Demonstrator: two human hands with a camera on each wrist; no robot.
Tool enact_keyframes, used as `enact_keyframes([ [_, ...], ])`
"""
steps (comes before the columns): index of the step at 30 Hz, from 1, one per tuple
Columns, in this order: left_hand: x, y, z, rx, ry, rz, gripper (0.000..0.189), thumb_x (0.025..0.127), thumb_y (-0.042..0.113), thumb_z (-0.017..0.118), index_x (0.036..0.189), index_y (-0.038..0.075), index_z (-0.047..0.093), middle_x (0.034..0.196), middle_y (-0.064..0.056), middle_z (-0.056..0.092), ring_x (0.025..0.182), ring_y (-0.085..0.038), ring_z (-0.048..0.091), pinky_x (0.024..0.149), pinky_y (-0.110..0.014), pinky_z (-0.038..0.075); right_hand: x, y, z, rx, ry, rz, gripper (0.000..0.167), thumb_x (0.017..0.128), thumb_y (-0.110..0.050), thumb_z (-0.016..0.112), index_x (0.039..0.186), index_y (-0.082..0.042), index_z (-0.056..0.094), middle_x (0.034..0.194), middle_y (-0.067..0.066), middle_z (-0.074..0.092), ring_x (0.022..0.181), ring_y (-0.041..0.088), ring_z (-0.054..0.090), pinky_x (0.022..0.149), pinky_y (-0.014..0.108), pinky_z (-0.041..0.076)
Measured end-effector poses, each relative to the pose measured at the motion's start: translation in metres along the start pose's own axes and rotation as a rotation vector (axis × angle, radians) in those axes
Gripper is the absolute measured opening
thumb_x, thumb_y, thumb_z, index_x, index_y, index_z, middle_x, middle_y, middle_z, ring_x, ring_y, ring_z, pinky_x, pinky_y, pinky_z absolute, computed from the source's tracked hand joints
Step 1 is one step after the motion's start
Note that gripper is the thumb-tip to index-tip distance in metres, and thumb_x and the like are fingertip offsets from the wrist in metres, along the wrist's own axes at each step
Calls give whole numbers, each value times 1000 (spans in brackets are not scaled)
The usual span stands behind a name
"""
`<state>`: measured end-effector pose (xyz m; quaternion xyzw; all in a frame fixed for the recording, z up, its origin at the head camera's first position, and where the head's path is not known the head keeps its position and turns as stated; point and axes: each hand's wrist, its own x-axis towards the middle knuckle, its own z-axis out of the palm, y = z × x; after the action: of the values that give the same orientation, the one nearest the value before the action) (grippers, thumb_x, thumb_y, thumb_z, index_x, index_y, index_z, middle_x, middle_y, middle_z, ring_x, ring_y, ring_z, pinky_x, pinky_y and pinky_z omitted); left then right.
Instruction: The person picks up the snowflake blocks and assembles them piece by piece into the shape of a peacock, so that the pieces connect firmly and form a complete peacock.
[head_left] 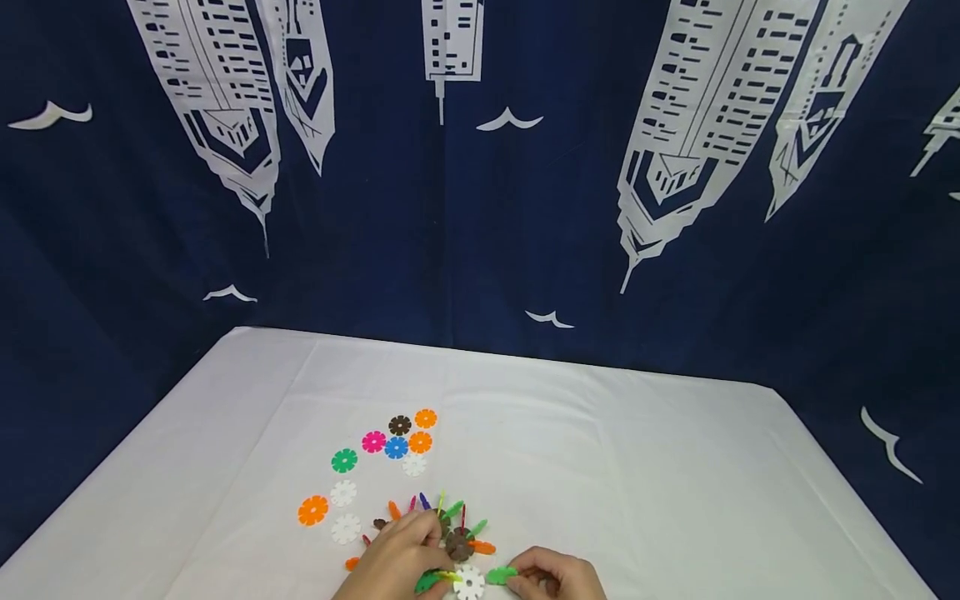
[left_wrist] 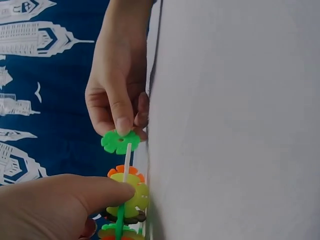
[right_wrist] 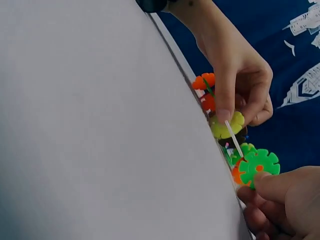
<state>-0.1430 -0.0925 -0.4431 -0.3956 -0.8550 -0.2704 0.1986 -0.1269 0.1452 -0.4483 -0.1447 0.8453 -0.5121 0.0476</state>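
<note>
Flower-shaped plastic interlocking discs are joined in a multicolored assembly with brown discs (head_left: 460, 544) along it. My left hand (head_left: 401, 554) grips its near end, thumb on a yellow disc (left_wrist: 134, 195). A white disc (head_left: 469, 582) is joined at that end and appears edge-on in both wrist views. Beside it, my right hand (head_left: 558, 573) pinches a loose-edged green disc (right_wrist: 259, 167) between thumb and fingers. That green disc is upright, its rim close to the white disc's outer edge. Part of the assembly is hidden behind my left hand.
Loose discs lie flat on the white-covered table (head_left: 675, 483), left of and beyond the assembly, among them an orange disc (head_left: 312, 510), a green disc (head_left: 344, 460), a pink disc (head_left: 373, 442) and a blue disc (head_left: 396, 447). A dark blue curtain (head_left: 450, 233) hangs behind the table.
</note>
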Motion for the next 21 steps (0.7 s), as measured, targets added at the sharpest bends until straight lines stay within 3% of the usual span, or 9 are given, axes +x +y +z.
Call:
enact_keyframes([
  [7, -2, -3, 3, -38, 45, 32, 19, 59, 6, 81, 68, 19, 70, 74, 15, 26, 70, -1, 33, 60, -9, 26, -1, 0, 7, -7, 59, -44, 8, 83, -17, 72, 80, -10, 71, 64, -15, 56, 50, -2, 42, 43, 18, 39],
  [13, -2, -3, 3, -67, 34, 26, 18, 59, 7, 81, 67, 19, 70, 74, 16, 28, 70, -1, 34, 61, -9, 27, 4, 2, 5, 11, 20, -110, 11, 83, -19, 72, 82, -9, 72, 68, -14, 60, 51, -1, 42, 42, 19, 39],
  [16, -1, -4, 0, -78, 12, 13, 17, 59, 7, 80, 69, 17, 71, 74, 16, 29, 71, -1, 34, 61, -9, 28, 9, 3, 4, 44, -30, -187, 12, 85, -18, 69, 84, -6, 72, 74, -10, 64, 58, 0, 52, 47, 21, 45],
  [21, -2, -5, -3, -84, 15, 10, 15, 60, 7, 79, 68, 17, 72, 73, 16, 30, 70, 0, 33, 59, -9, 27, 21, 7, 3, 31, -105, -400, 5, 84, -5, 68, 86, -4, 72, 82, -5, 67, 69, 2, 60, 54, 22, 51],
])
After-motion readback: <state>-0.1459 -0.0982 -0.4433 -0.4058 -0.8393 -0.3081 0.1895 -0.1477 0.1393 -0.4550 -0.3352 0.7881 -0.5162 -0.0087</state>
